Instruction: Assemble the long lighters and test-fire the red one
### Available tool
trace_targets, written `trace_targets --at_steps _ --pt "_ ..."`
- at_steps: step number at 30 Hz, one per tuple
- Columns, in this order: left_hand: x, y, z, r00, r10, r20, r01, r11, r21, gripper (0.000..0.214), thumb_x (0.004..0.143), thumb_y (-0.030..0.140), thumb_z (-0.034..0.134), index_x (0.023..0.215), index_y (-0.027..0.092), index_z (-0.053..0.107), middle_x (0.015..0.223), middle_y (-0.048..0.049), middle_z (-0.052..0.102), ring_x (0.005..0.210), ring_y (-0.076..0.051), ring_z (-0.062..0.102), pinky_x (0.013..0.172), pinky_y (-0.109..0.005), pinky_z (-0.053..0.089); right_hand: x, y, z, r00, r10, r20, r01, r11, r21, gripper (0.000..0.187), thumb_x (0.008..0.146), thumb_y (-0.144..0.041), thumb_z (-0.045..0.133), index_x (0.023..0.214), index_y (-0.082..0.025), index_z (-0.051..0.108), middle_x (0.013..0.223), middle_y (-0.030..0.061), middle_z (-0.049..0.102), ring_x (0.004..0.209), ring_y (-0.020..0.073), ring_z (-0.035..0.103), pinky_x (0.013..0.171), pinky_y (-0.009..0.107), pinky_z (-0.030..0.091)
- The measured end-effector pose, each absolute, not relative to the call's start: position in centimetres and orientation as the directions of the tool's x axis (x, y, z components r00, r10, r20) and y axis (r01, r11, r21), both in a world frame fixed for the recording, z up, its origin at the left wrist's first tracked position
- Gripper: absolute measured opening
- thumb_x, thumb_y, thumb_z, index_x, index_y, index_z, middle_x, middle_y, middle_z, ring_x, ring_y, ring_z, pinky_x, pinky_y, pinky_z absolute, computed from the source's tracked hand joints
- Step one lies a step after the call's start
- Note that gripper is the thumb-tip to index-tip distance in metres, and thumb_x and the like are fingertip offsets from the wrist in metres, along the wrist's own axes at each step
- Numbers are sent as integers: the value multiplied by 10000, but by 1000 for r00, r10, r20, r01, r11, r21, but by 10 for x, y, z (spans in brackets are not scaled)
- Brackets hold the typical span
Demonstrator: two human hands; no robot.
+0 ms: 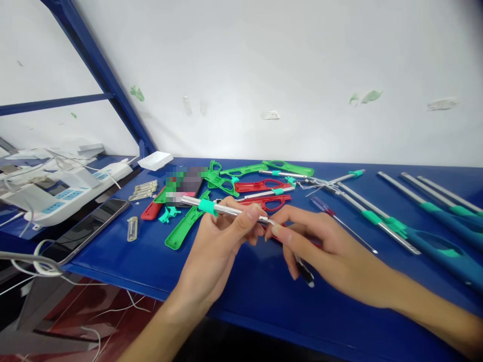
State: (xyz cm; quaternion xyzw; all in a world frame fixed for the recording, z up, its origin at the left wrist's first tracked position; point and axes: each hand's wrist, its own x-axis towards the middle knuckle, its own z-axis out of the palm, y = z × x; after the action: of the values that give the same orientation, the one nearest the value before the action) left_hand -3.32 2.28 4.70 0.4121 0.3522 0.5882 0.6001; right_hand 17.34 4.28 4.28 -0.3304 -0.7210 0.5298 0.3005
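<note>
My left hand (pixel 222 236) is closed around a thin metal tube (pixel 228 209) that carries a teal plastic clip (pixel 208 206). At the tube's right end, my right hand (pixel 324 246) pinches with thumb and forefinger; a small pale bit shows there, too small to name. Below the right fingers juts a slim black-ended tool (pixel 305 274), its other end hidden by the hand. Behind my hands lie red handle shells (pixel 260 186) and another metal tube (pixel 264 194) with a teal clip. A screwdriver (pixel 343 221) with a clear handle rests beyond my right hand.
Green handle shells (pixel 188 226) and loose teal clips (pixel 169 215) lie on the blue table (pixel 151 266). Assembled blue-handled tools (pixel 433 241) fill the right side. At left are a phone (pixel 88 229), a white power strip (pixel 71 196), cables and small metal parts (pixel 144 190).
</note>
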Motion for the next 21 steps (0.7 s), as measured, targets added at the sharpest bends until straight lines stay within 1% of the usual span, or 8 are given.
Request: trace_targets --at_steps 4,6,9,11,14,18,21 --pt "-34 21 48 63 997 46 -373 -19 927 513 835 519 1098 743 188 717 731 12 702 681 -109 617 633 -193 523 173 40 45 -592 803 70 163 204 -965 589 1105 -817 616 1080 -241 735 630 -45 617 516 121 489 496 270 381" --pt "-34 21 49 55 998 39 -350 -18 937 553 819 560 1098 740 184 699 715 18 681 644 -99 585 588 -189 493 173 39 46 -595 802 54 154 180 -972 569 1093 -806 652 1075 -245 738 624 -51 603 521 124 504 495 269 374" --pt "-33 21 50 47 998 29 -311 -13 950 614 778 636 1098 725 184 685 628 38 618 557 -89 519 500 -192 417 172 39 47 -620 784 26 123 130 -984 564 1072 -799 694 1012 -240 736 653 -42 610 571 133 574 532 264 424" --pt "-32 21 50 46 999 25 -289 -11 957 653 756 678 1093 706 192 659 592 47 590 516 -82 485 467 -195 375 173 39 47 -660 751 -15 65 37 -997 533 1053 -765 755 980 -237 734 684 -36 645 600 126 596 572 254 458" --pt "-31 20 50 46 999 17 -258 -5 966 705 745 730 1075 672 202 614 562 56 564 471 -69 439 441 -199 325 174 40 46 -738 670 -76 0 -113 -994 462 1045 -688 818 992 -234 754 688 -35 688 602 122 611 616 251 491" --pt "-30 18 50 52 999 4 -219 7 976 730 764 741 1057 632 207 576 519 67 495 449 -63 407 441 -211 296 175 42 43 -822 557 -115 -13 -221 -975 470 1068 -676 789 1006 -210 777 679 -29 693 574 113 606 617 249 488" --pt "-29 18 49 43 999 -8 -199 17 980 740 776 730 1055 620 208 553 534 71 466 462 -64 416 456 -220 295 174 44 39 -851 510 -123 -27 -276 -961 493 1074 -690 771 1016 -200 774 702 -21 705 552 107 597 588 240 483"
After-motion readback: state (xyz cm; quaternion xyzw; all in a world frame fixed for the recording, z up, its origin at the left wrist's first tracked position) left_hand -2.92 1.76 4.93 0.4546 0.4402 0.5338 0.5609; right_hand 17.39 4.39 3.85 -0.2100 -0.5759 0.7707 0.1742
